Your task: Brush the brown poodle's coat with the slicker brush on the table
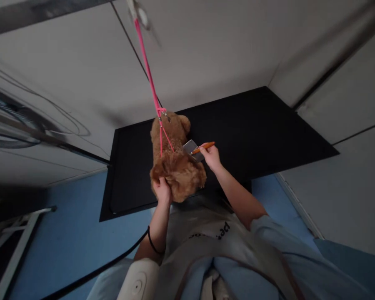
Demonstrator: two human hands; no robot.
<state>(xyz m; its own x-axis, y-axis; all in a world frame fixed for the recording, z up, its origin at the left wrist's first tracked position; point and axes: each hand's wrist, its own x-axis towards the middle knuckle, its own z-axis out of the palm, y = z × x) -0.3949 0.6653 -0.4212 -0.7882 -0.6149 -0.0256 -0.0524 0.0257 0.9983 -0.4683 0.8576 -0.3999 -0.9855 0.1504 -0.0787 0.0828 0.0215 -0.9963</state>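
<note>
A brown, curly-coated dog (170, 133) is on the black table, its head toward the far edge. My left hand (162, 189) is closed on the fur at the dog's near left side; the fingertips are partly buried in the coat. In my right hand (211, 156) is a slicker brush (191, 146) with an orange handle and a grey, flat head. The brush head is at the dog's right side, close to the fur; whether its pins touch the coat I cannot tell. A pink grooming loop (148, 71) runs from above down to the dog's neck and shoulders.
The black tabletop (253, 129) stretches to the right and stands against a pale wall (221, 46). Grey hoses and a metal bar (43, 135) are at the left. A black cord (112, 260) loops around my left forearm. The floor (65, 225) is blue.
</note>
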